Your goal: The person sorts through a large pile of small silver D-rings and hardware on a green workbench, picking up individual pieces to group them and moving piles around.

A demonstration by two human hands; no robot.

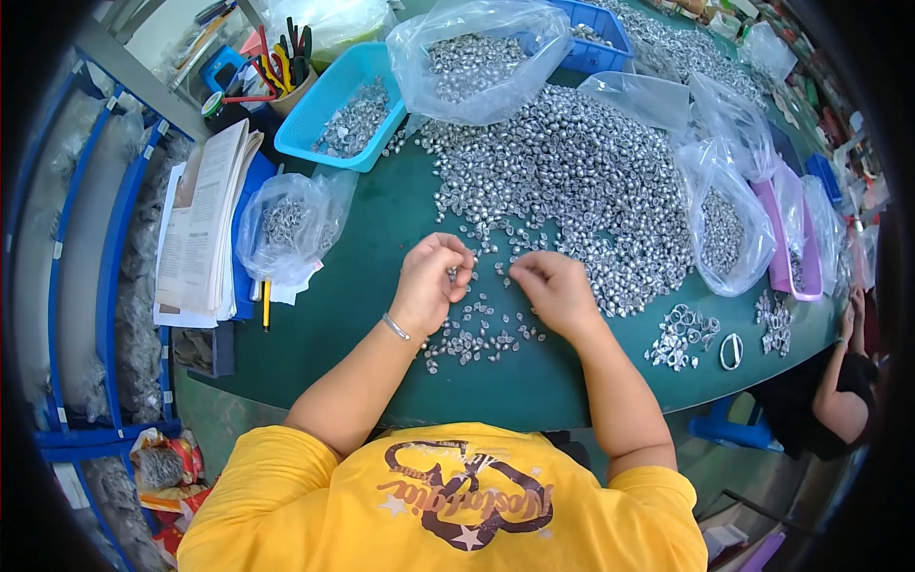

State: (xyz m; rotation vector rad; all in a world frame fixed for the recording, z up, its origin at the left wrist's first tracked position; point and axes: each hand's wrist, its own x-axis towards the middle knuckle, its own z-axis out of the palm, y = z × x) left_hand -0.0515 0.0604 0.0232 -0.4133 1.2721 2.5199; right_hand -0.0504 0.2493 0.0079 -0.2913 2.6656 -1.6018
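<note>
Two wearer's hands (426, 282), one bracelet (396, 326), many metal pieces (572, 176).

1. A green counter (319, 334) with a bare stretch at left.
2. Across its middle, a large heap of small silver teardrop-shaped metal pieces (562, 181) spreads.
3. Nearer the front edge lies a loose scatter of similar pieces (472, 343).
4. At right lie silver ring-shaped parts (681, 332) and, just beside them, an oval ring (731, 351).
5. Upper left stands a turquoise plastic basket (329, 91).
</note>
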